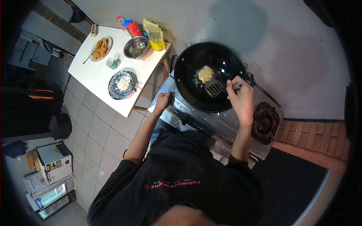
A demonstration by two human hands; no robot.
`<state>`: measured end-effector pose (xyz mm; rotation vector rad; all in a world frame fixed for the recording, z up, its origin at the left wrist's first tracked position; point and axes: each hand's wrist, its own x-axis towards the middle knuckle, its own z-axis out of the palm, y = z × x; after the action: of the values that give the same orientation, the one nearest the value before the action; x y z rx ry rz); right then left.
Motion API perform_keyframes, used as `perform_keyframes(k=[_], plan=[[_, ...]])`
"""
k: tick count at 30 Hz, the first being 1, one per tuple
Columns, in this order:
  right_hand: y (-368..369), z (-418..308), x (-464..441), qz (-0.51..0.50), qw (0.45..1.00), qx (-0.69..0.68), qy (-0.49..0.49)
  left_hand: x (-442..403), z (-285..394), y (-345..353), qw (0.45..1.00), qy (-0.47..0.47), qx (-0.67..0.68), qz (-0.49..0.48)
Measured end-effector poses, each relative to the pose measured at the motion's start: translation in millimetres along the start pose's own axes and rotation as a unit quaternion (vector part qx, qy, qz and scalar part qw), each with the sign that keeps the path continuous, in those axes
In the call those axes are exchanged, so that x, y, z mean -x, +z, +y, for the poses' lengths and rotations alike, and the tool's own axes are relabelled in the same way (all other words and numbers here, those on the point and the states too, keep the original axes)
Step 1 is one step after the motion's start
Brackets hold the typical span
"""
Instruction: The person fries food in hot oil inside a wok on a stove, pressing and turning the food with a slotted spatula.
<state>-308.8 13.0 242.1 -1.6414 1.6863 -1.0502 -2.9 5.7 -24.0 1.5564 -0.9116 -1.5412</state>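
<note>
My right hand is closed around the handle of a black slotted spatula. The spatula's blade is inside a large black wok, close beside a yellowish piece of battered food that lies in shiny oil. At the left front edge of the stove, my left hand is curled into a fist. Whatever its fingers may be gripping is hidden from view.
The wok stands on a metal gas stove; a second burner is to the right. A white table at left bears a plate of fried food, a steel bowl, a floury black bowl, a cup and a yellow pouch.
</note>
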Motion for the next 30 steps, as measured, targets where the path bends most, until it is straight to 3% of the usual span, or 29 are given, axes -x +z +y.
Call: perform_keyframes(k=[11,17,25,30], plan=[[-2.0,2.7,-2.2,-0.039,0.999,0.032,0.008,5.9,9.8,2.3,1.000,0.001,-0.014,-0.008],[-4.3,-1.4,-3.5,0.024,1.000,-0.010,-0.013,-8.8,-10.0,-5.0,1.000,-0.002,-0.003,-0.016],[-5.8,3.1,-4.9,-0.045,0.998,0.044,0.017,-5.9,-8.4,1.2,1.000,0.013,0.018,0.011],[-6.4,-3.1,-7.3,0.001,0.999,0.029,-0.015,3.0,5.5,2.1,1.000,-0.005,0.002,0.015]])
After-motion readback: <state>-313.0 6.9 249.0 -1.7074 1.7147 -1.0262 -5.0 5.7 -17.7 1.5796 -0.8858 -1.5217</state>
